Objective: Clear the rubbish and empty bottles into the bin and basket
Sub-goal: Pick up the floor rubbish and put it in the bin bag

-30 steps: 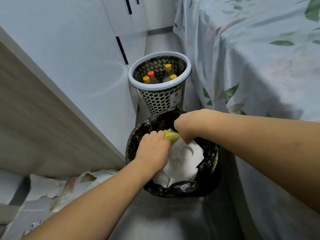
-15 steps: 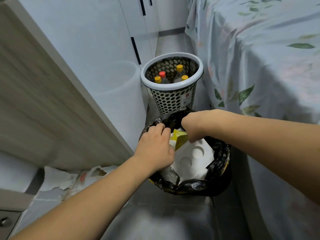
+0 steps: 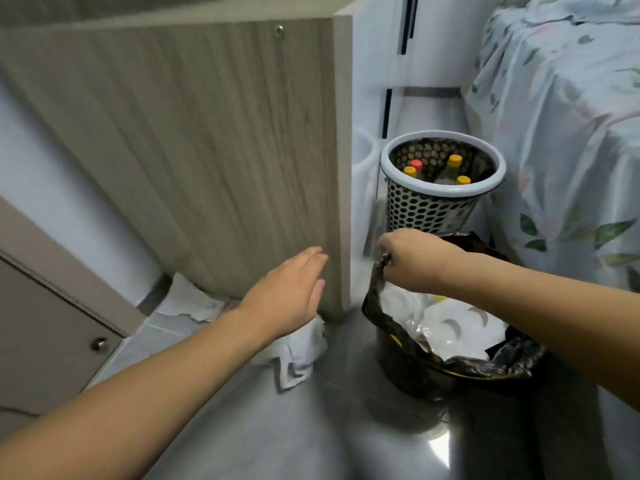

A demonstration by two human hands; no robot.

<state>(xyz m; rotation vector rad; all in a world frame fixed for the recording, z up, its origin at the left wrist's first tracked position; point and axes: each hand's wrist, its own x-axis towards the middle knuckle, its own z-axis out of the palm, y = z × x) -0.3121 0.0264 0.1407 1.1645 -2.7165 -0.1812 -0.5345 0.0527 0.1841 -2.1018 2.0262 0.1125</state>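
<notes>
A bin lined with a black bag [image 3: 460, 367] stands on the floor, holding white moulded packaging [image 3: 457, 327] and other rubbish. My right hand [image 3: 414, 259] is pinched on the bag's left rim, lifting it. My left hand [image 3: 287, 296] is flat and open, out of the bin, hovering above crumpled white paper [image 3: 298, 355] on the floor by the wooden panel. Behind the bin a white perforated basket [image 3: 427, 209] holds several bottles with yellow and red caps [image 3: 453, 161].
A wooden cabinet side panel [image 3: 207, 150] rises at left, with torn paper scraps [image 3: 187, 303] at its foot. A drawer front with a knob [image 3: 98, 344] is at lower left. A bed with a leaf-print sheet [image 3: 571, 150] closes off the right side.
My left hand came out of the bin and moved left, opening over the crumpled paper. My right hand let go of the yellow piece and took the bag rim. The view swung left.
</notes>
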